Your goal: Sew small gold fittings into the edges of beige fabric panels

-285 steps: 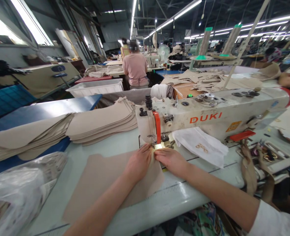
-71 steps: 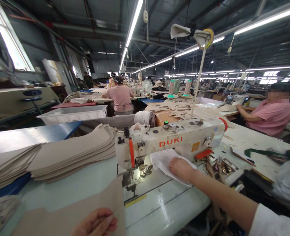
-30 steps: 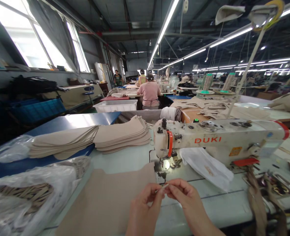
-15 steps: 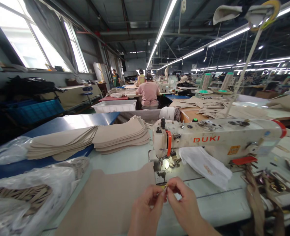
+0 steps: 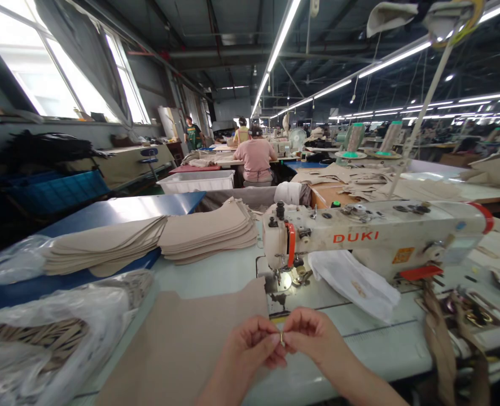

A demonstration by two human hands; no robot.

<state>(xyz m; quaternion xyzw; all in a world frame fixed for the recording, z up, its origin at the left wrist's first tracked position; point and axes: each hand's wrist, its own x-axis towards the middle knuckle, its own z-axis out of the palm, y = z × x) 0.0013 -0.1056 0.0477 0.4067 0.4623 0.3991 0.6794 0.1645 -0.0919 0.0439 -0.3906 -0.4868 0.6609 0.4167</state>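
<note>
Fingertips of my left hand and my right hand meet in a pinch over the table edge of the sewing machine. Between them shows a small gold-coloured metal piece; the fingers cover most of it, so its exact kind is unclear. Both hands are closed on it. To the left, partly behind my left forearm, a flat beige fabric panel lies on the table. Beyond my fingers stands the white sewing machine, its needle area lit by a small lamp.
Stacks of cut beige panels lie at the back left. A plastic bag of beige strips is at the left. White cloth rests against the machine. Beige straps and a tray of metal fittings are at the right.
Both hands have shifted slightly toward me and turned, and the gold-coloured piece between the fingertips shows more plainly. The fabric panel and the machine have stayed put.
</note>
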